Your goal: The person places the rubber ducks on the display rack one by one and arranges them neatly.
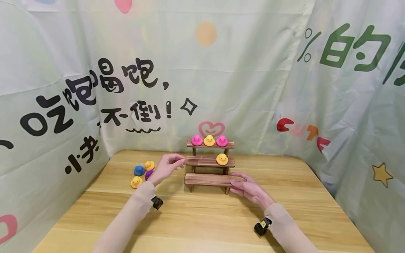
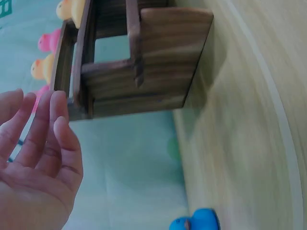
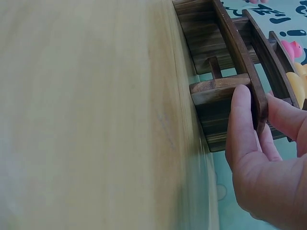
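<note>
A small three-tier wooden stand [image 1: 207, 180] stands on the table. Its right end is pinched by my right hand [image 1: 248, 188]; in the right wrist view the thumb [image 3: 288, 117] lies on one side of the lowest shelf and the fingers [image 3: 243, 124] on the other. At the left end of the middle shelf, my left hand [image 1: 167, 167] holds nothing, its fingers loosely bent. Two pink ducks [image 1: 197, 140] flank a yellow duck [image 1: 209, 141] on the top shelf. Another yellow duck [image 1: 222, 159] sits toward the right of the middle shelf. The lowest shelf bears no duck.
Left of the stand, a loose group of ducks lies on the wooden table [image 1: 202, 221]: a blue duck [image 1: 139, 170], a purple duck [image 1: 148, 174] partly hidden by my left hand, and two yellow ducks [image 1: 136, 182]. Printed cloth [image 1: 240, 88] hangs behind and around the table.
</note>
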Available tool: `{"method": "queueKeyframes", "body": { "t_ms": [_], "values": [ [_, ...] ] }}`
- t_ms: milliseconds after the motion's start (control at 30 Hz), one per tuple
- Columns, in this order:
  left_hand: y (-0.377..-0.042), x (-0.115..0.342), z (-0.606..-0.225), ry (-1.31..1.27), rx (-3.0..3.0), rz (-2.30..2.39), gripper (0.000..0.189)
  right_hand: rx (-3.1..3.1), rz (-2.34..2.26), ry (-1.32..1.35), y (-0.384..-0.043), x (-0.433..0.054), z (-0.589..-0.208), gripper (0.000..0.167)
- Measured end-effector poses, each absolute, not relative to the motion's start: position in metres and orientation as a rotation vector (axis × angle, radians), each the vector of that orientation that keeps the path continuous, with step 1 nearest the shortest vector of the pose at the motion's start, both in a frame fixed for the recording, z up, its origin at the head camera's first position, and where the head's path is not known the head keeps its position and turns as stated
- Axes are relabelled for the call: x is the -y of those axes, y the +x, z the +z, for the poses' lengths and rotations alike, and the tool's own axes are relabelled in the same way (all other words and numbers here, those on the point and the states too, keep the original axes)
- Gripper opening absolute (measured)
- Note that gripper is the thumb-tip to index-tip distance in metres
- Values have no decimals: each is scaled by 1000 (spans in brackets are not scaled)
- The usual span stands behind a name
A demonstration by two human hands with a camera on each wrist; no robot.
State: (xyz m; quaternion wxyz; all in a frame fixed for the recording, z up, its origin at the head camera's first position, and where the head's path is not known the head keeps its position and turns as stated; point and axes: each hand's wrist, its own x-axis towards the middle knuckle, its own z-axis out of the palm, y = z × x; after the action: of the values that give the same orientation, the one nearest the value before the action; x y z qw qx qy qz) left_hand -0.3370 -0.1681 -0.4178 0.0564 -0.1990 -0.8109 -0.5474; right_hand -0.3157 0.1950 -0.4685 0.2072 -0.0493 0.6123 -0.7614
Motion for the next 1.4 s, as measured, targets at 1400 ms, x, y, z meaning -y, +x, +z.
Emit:
{"method": "queueKeyframes", "body": {
  "t_ms": [1400],
  "values": [
    [-329, 297, -440, -350, 2803, -1508, 26, -1716, -2113, -142, -314, -194, -468, 57]
  ]
}}
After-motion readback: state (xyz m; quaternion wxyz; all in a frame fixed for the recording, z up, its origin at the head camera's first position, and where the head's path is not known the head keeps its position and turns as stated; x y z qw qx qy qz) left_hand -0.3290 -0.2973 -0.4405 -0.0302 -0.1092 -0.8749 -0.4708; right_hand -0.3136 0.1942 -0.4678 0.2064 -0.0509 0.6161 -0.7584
